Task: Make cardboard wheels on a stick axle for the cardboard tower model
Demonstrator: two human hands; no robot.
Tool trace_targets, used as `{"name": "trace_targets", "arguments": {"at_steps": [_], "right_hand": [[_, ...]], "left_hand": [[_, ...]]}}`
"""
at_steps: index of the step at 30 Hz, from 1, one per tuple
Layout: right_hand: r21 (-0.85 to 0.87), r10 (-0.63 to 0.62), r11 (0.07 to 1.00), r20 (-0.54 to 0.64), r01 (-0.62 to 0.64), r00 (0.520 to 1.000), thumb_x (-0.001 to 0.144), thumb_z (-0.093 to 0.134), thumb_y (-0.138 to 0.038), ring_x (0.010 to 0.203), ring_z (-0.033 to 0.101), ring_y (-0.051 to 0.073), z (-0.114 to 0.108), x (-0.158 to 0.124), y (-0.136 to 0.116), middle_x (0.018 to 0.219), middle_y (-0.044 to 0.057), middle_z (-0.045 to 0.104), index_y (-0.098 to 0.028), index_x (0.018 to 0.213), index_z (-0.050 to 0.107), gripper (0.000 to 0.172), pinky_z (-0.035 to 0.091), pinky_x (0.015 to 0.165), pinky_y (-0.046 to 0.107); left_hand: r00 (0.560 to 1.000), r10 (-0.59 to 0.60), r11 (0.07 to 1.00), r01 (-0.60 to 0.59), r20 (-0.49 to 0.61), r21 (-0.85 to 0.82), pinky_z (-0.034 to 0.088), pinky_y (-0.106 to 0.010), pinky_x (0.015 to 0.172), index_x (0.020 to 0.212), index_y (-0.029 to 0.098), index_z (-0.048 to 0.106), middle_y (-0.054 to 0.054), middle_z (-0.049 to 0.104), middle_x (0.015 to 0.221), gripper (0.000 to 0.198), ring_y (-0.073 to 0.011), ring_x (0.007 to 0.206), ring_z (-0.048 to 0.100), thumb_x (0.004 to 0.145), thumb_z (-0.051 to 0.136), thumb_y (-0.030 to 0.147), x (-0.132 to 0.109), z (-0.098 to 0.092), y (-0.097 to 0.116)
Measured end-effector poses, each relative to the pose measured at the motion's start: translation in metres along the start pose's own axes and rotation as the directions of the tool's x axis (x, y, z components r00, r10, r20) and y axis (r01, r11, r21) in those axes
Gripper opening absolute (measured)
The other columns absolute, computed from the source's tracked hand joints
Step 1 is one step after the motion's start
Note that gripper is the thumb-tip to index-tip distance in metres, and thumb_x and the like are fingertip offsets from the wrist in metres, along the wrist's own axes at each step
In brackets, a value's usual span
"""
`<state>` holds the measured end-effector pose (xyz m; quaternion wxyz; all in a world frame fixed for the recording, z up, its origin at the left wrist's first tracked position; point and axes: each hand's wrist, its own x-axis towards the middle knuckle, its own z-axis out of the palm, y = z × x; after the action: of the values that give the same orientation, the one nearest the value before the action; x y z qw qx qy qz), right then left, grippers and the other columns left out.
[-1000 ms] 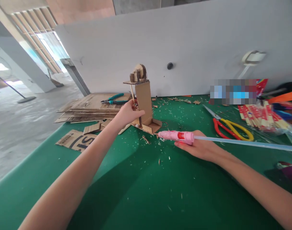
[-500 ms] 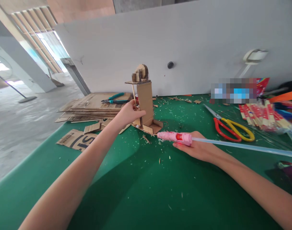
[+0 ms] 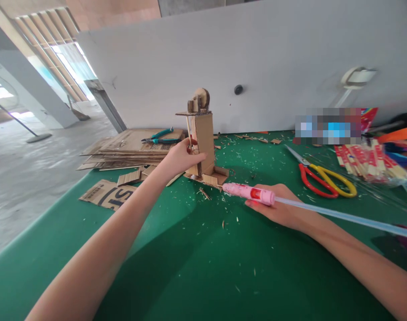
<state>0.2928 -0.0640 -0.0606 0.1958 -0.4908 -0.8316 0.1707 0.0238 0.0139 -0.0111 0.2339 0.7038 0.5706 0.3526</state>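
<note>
A small cardboard tower (image 3: 203, 142) with a round spool on top stands upright on the green table (image 3: 196, 267). My left hand (image 3: 178, 158) is closed on its left side, fingers pinching a thin wooden stick against the tower. My right hand (image 3: 278, 205) grips a pink glue gun (image 3: 250, 194) lying nearly flat, its nozzle pointing at the tower's cardboard base. A long clear glue stick (image 3: 340, 216) trails from the gun's back toward the right.
Stacked cardboard sheets (image 3: 129, 149) with teal pliers (image 3: 158, 138) on top lie at the left. Red-and-yellow scissors (image 3: 320, 180) and a packet of wooden sticks (image 3: 367, 162) lie at the right. A grey panel (image 3: 256, 58) walls the table's far edge. Wood scraps litter the cloth.
The tower has shifted slightly right and turned a little in my left hand. The glue gun's nozzle has come closer to the tower's base.
</note>
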Motion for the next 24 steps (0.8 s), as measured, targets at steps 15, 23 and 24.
{"name": "trace_targets", "arguments": {"at_steps": [15,23,24], "right_hand": [[-0.186,-0.287,0.941,0.003,0.283,0.958,0.089,0.045,-0.03,0.057,0.06,0.016,0.019,-0.002,0.0,0.071,0.004,0.065,-0.015,0.092,0.058,0.02,0.034,0.05,0.026],[-0.26,-0.302,0.919,0.023,0.297,0.953,0.09,0.041,-0.03,0.056,0.058,0.016,0.021,0.0,-0.002,0.068,0.005,0.063,-0.015,0.086,0.057,0.022,0.03,0.048,0.027],[-0.254,-0.304,0.92,0.018,0.298,0.953,0.09,0.04,-0.029,0.055,0.058,0.016,0.02,0.001,-0.003,0.068,0.005,0.063,-0.015,0.085,0.056,0.022,0.03,0.048,0.026]], "left_hand": [[0.994,0.066,0.902,-0.024,-0.083,0.431,0.044,-0.044,0.075,0.091,0.018,0.057,-0.011,0.057,0.082,0.05,-0.0328,0.086,0.055,0.072,0.058,0.063,-0.02,0.001,0.027],[0.991,0.062,0.903,-0.006,-0.117,0.43,0.043,-0.045,0.077,0.087,0.019,0.054,-0.011,0.057,0.083,0.046,-0.0318,0.085,0.055,0.071,0.06,0.062,-0.024,0.004,0.03],[0.991,0.062,0.909,-0.006,-0.121,0.416,0.043,-0.045,0.078,0.085,0.019,0.054,-0.01,0.057,0.082,0.045,-0.0313,0.085,0.055,0.07,0.061,0.061,-0.024,0.004,0.031]]}}
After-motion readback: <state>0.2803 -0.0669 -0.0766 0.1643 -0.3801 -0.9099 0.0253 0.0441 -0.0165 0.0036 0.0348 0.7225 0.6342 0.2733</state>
